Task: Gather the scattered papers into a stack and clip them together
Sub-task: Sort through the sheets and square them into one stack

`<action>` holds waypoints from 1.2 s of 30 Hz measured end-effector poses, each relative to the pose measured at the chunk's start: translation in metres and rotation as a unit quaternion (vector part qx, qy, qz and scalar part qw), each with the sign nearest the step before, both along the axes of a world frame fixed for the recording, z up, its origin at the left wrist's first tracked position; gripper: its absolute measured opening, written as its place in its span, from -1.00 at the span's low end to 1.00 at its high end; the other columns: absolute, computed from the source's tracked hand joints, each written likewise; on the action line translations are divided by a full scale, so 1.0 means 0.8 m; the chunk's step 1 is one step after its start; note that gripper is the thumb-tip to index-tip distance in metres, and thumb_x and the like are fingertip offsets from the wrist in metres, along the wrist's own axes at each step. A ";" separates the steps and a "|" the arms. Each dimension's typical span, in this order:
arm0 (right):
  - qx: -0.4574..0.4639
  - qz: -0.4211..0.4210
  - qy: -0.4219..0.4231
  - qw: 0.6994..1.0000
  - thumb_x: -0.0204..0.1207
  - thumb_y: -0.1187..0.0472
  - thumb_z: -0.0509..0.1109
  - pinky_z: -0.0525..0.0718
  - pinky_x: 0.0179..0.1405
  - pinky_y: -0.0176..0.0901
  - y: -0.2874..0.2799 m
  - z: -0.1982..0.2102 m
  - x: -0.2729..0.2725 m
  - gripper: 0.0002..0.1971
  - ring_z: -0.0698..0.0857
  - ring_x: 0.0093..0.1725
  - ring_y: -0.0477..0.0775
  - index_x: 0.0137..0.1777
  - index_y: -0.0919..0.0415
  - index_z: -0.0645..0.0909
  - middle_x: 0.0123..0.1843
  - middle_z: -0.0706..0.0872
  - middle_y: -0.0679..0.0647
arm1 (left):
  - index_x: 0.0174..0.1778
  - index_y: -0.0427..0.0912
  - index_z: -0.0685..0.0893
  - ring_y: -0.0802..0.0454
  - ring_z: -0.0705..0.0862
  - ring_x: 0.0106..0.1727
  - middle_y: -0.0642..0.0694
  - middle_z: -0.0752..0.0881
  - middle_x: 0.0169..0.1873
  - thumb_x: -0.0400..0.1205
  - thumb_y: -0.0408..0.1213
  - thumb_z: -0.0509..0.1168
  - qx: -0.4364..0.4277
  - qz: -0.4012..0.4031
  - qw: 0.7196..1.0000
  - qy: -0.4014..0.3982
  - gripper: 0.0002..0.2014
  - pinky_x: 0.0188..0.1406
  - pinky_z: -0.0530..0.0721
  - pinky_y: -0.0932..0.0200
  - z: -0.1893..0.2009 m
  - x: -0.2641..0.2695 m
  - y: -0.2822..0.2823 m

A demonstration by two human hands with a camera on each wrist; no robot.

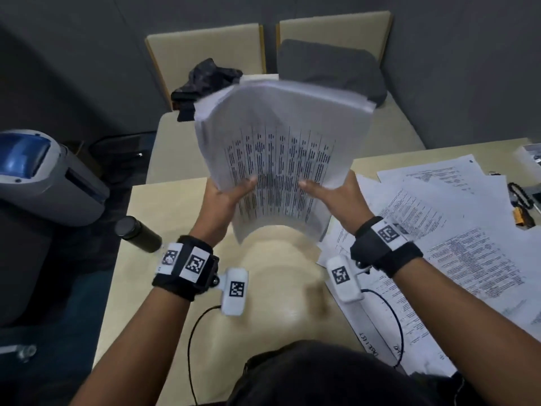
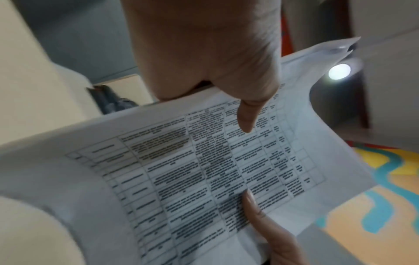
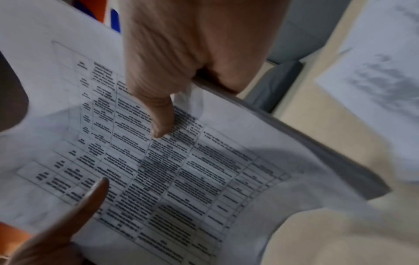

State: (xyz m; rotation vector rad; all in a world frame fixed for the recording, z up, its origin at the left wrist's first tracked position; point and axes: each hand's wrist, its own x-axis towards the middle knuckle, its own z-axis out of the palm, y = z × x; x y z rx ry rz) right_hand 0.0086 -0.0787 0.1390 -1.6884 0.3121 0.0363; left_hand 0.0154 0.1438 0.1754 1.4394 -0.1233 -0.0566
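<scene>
- Left grip (image 1: 225,197) and right grip (image 1: 336,197) are clasping the paper stack (image 1: 281,159), thumbs on top, above the counter (image 1: 164,218).
- Loose papers (image 1: 456,230) are lying beside the right grip.

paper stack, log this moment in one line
paper stack: lifted off table, bowed | left hand: grips left edge | right hand: grips right edge | loose papers: ungathered

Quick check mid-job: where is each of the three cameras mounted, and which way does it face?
Head: worn on the head, looking forward and down at the table; both forearms show, left hand, right hand.
Left wrist: looks along the left hand at its thumb on the paper stack.
Right wrist: looks along the right hand, thumb on the printed sheet.
All three share the stack, held by both hands.
</scene>
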 end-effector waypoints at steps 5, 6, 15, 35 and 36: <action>-0.123 0.124 0.047 0.983 0.35 0.06 0.64 0.76 0.10 0.13 0.012 -0.092 -0.035 -0.60 0.80 0.03 0.22 0.04 0.34 0.70 -0.01 0.82 0.25 | 0.06 0.03 0.75 0.12 0.81 0.00 0.09 0.85 -0.05 0.54 -0.46 0.45 0.096 -0.022 0.989 0.106 -0.70 0.09 0.72 -0.10 -0.103 -0.048 0.023; -0.133 0.134 0.055 0.980 0.37 0.13 0.64 0.76 0.02 0.04 0.011 -0.103 -0.044 -0.72 0.80 -0.03 0.17 -0.03 0.28 0.72 -0.07 0.82 0.19 | 0.02 0.10 0.77 0.09 0.80 0.03 0.08 0.85 -0.02 0.52 -0.42 0.48 0.117 -0.038 0.985 0.119 -0.69 0.16 0.71 -0.18 -0.118 -0.057 0.029; -0.097 0.068 0.042 0.992 0.51 0.18 0.51 0.70 0.22 0.09 0.027 -0.120 -0.063 -0.68 0.75 0.18 0.18 0.24 0.22 0.66 0.18 0.78 0.20 | -0.26 0.17 0.64 0.02 0.59 -0.22 -0.17 0.71 -0.22 0.53 0.19 0.23 0.259 -0.017 0.964 0.048 -0.78 -0.16 0.62 -0.04 -0.157 -0.055 0.039; -0.209 -0.191 0.312 0.907 0.45 0.28 0.51 0.72 -0.17 -0.14 -0.357 -0.145 -0.235 -0.76 0.75 -0.24 0.09 0.11 0.17 0.67 -0.19 0.79 0.15 | -0.38 -0.26 0.48 0.00 0.36 -0.65 -0.14 0.43 -0.61 0.67 -0.30 0.31 0.330 -0.135 0.913 0.197 -0.70 -0.69 0.33 0.29 -0.178 0.036 -0.201; -0.207 -0.211 0.335 0.895 0.46 0.26 0.50 0.69 -0.18 -0.15 -0.380 -0.159 -0.254 -0.72 0.73 -0.21 0.12 0.16 0.17 0.66 -0.10 0.78 0.18 | -0.39 -0.26 0.48 0.01 0.36 -0.67 -0.13 0.43 -0.63 0.67 -0.32 0.31 0.330 -0.132 0.911 0.208 -0.69 -0.69 0.34 0.28 -0.183 0.034 -0.214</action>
